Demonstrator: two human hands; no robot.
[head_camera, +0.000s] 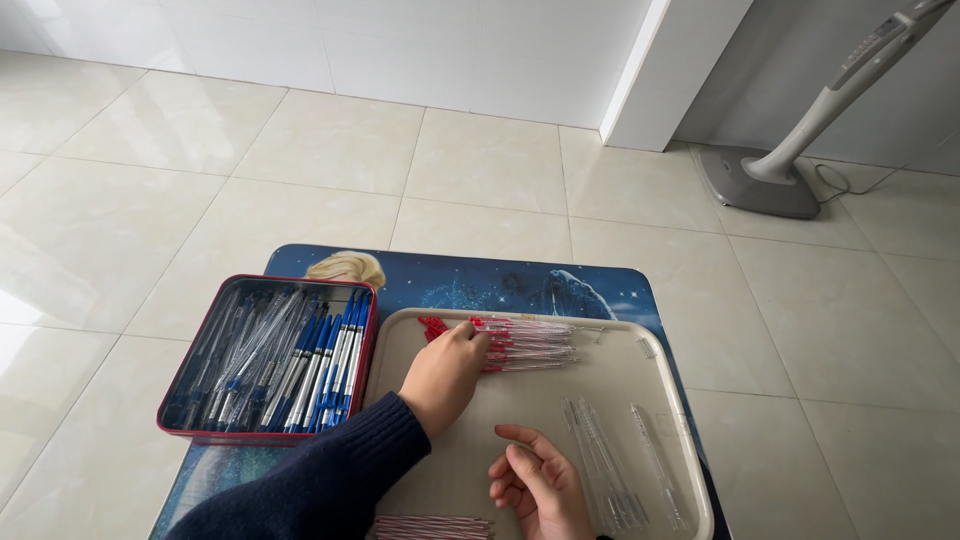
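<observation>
Right hand (nearest, loosely curled, empty) rests on the beige tray; at eleven o'clock, left hand pinches the red-tipped refills, which lie left-right.

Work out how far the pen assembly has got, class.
Done: blue pens fill the red tin. In hand: the left hand touches the red refills on the beige tray; the right hand lies open, holding nothing. Left: clear barrels and another bundle of refills.
</observation>
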